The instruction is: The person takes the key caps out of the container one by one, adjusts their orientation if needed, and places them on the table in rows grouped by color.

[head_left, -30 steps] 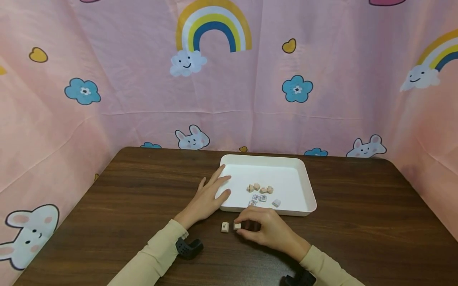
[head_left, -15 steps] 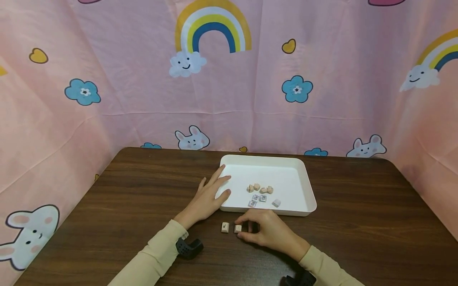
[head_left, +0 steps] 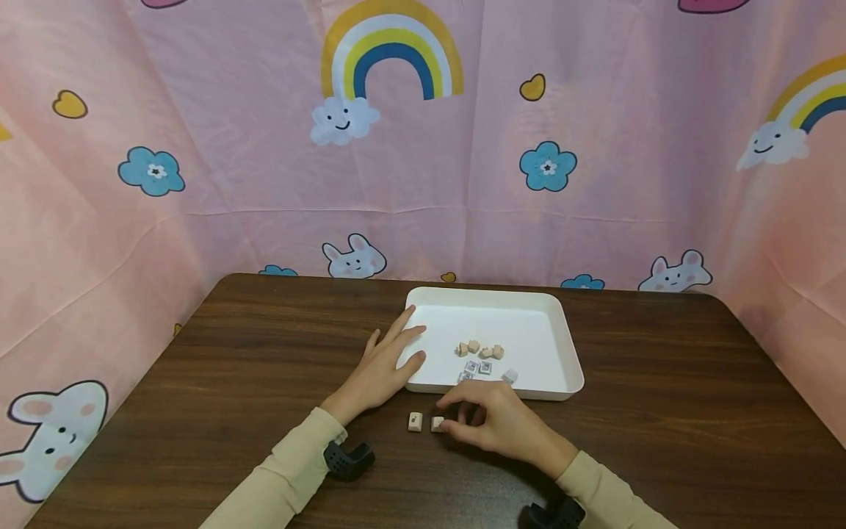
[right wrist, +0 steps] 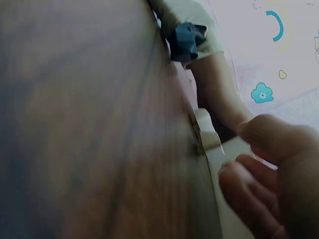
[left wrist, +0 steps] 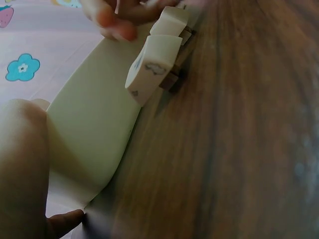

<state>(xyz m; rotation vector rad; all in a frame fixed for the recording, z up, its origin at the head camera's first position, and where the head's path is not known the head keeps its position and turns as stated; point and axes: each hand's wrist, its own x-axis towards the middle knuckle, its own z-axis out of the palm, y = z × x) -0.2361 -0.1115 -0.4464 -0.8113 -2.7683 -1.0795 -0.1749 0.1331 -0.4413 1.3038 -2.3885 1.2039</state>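
Two small cream keycap-like blocks stand side by side on the table: a left one (head_left: 415, 422) with a dark mark and a right one (head_left: 438, 424). The right hand (head_left: 499, 422) is just beside the right block, thumb close to it and index finger raised; its bent fingers show a gap from the blocks in the right wrist view. Spread fingers of the left hand (head_left: 380, 371) rest on the left rim of a white tray (head_left: 529, 323). In the left wrist view the marked block (left wrist: 154, 64) is nearer, and the right hand (left wrist: 112, 20) is blurred behind it.
Inside the tray lie several beige pieces (head_left: 474, 346), several small grey-white printed pieces (head_left: 485, 367) and one pale grey piece (head_left: 510, 375). The tray stands on a dark wooden table (head_left: 297, 316), in front of a pink patterned curtain (head_left: 423, 169).
The right thumb and index finger have drawn away from the right block, which they held a second ago and set beside the other. The left hand has not moved.
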